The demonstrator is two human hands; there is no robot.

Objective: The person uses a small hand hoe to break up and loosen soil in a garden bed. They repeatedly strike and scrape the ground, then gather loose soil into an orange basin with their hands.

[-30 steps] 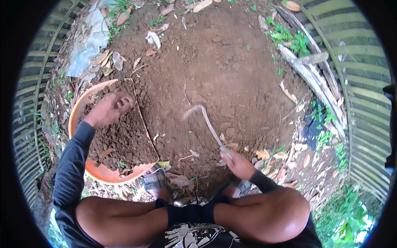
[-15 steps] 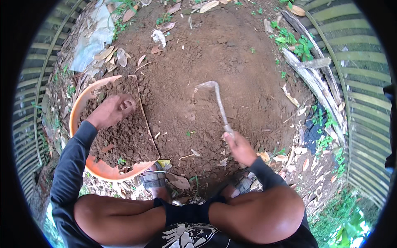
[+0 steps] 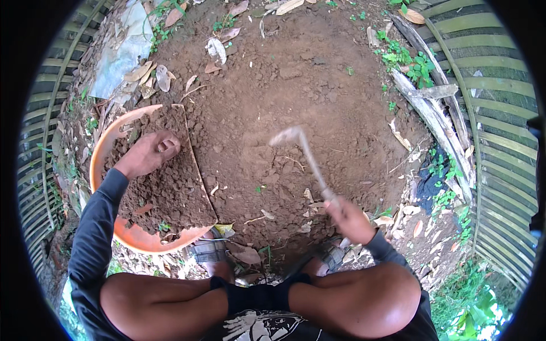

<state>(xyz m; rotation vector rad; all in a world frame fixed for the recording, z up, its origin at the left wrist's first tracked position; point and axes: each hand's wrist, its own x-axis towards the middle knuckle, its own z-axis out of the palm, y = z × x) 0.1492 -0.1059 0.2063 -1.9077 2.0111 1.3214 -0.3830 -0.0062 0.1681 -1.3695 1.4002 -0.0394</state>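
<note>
I squat over bare brown soil (image 3: 296, 96). My right hand (image 3: 350, 219) grips the handle of a small hooked digging tool (image 3: 301, 150), whose bent metal head is blurred and raised over the soil ahead of me. My left hand (image 3: 147, 154) rests with loosely curled fingers on the soil heaped in an orange basin (image 3: 139, 241) at my left. The basin is tipped on its side, its open mouth toward the dug patch. My knees and sandalled feet fill the lower edge.
Dry leaves and a pale plastic sheet (image 3: 122, 48) lie at the upper left. A woven bamboo fence (image 3: 495, 142) curves round the right side, with old wooden poles (image 3: 432, 113) and small green weeds (image 3: 412, 62) along its foot. Loose clods lie in the middle.
The hooked tool has swung from pointing left to up and forward, then back slightly toward me. My right hand moved a little right. My left hand stayed on the soil in the basin.
</note>
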